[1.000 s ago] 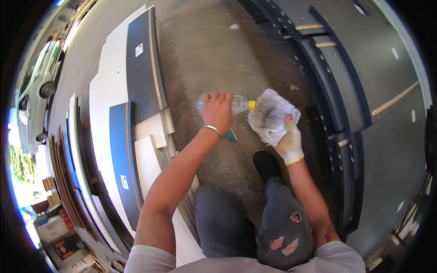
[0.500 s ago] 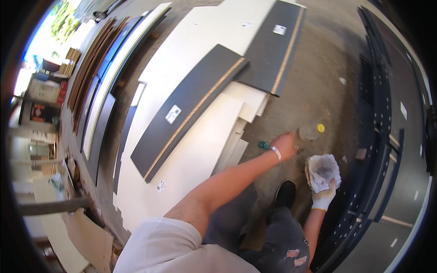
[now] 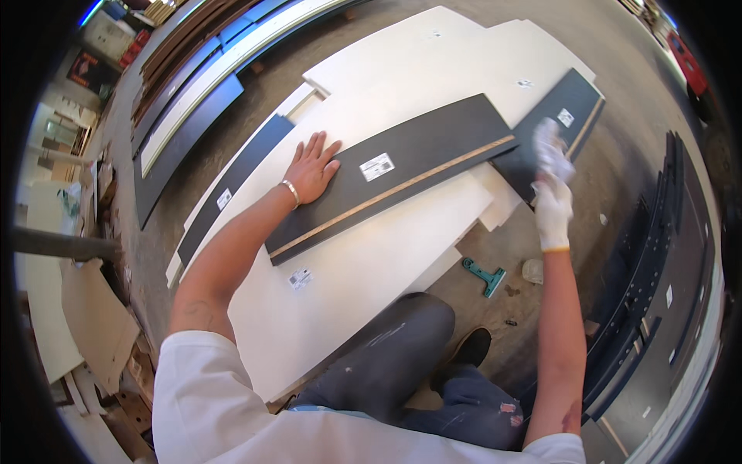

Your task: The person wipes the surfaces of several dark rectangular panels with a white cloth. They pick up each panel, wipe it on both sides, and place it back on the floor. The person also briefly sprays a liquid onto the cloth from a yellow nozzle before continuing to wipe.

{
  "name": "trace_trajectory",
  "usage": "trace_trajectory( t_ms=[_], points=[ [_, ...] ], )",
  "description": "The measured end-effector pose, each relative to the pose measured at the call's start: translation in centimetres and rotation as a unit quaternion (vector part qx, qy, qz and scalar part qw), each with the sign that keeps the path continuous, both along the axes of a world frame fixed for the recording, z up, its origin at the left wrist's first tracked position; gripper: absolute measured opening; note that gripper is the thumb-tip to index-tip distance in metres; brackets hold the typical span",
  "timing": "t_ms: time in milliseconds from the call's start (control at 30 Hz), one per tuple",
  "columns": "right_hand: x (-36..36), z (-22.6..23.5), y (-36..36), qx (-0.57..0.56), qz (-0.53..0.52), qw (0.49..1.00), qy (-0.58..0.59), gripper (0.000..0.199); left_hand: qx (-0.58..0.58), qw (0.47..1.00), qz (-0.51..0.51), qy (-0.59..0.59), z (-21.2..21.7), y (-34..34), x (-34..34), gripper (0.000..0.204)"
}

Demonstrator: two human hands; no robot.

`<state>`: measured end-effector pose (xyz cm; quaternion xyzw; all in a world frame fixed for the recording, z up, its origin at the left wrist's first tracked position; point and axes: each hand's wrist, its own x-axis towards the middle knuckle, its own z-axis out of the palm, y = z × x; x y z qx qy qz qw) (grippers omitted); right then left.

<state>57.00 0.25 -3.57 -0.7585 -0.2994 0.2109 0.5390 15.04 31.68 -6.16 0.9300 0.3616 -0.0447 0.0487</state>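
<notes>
My bare left hand (image 3: pixel 313 168) lies with fingers spread at the left end of a long dark grey panel (image 3: pixel 433 139). That panel has a bare tan edge strip and a white label, and rests on large white boards (image 3: pixel 371 240). In my right hand (image 3: pixel 553 213), which wears a white knitted glove, is a bunched white cloth (image 3: pixel 550 147), blurred by motion. The cloth is over a second dark panel (image 3: pixel 525 158), beyond the first one's right end; whether it touches is unclear. A green scraper-like tool (image 3: pixel 485 277) lies on the floor nearby.
A small clear container (image 3: pixel 532 271) stands on the concrete beside my right forearm. Dark panels with rows of holes (image 3: pixel 657 232) are stacked at the right. More boards (image 3: pixel 193 116) lie at the far left, and cardboard (image 3: pixel 93 317) leans near a dark pipe (image 3: pixel 66 246).
My left hand has moved from near the clear container onto the dark panel. My right hand has carried the cloth forward, over the second panel. The view has swung, showing more of the boards.
</notes>
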Motion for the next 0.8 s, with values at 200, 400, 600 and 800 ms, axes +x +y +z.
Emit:
trace_trajectory(
  t_ms=[200, 400, 600, 800],
  points=[
    [-13.7, -3.3, 7.0, -0.067, 0.307, 0.808, -0.498, 0.057, -0.055, 0.997, -0.006, -0.057, -0.1, 0.2, -0.1, 0.054],
    [-35.8, 0.0, 9.8, -0.010, 0.556, 0.732, -0.393, 0.062, -0.126, 0.989, -0.003, -0.082, -0.4, 1.3, -0.4, 0.053],
    [-39.1, -4.5, 9.5, 0.079, 0.582, 0.740, -0.328, 0.055, -0.113, 0.990, -0.019, -0.079, -0.3, 1.2, -0.4, 0.050],
    [-12.6, -0.7, 6.9, -0.120, 0.394, 0.867, -0.280, 0.033, -0.061, 0.993, -0.025, -0.098, -1.2, 0.7, -0.5, 0.048]
  ],
)
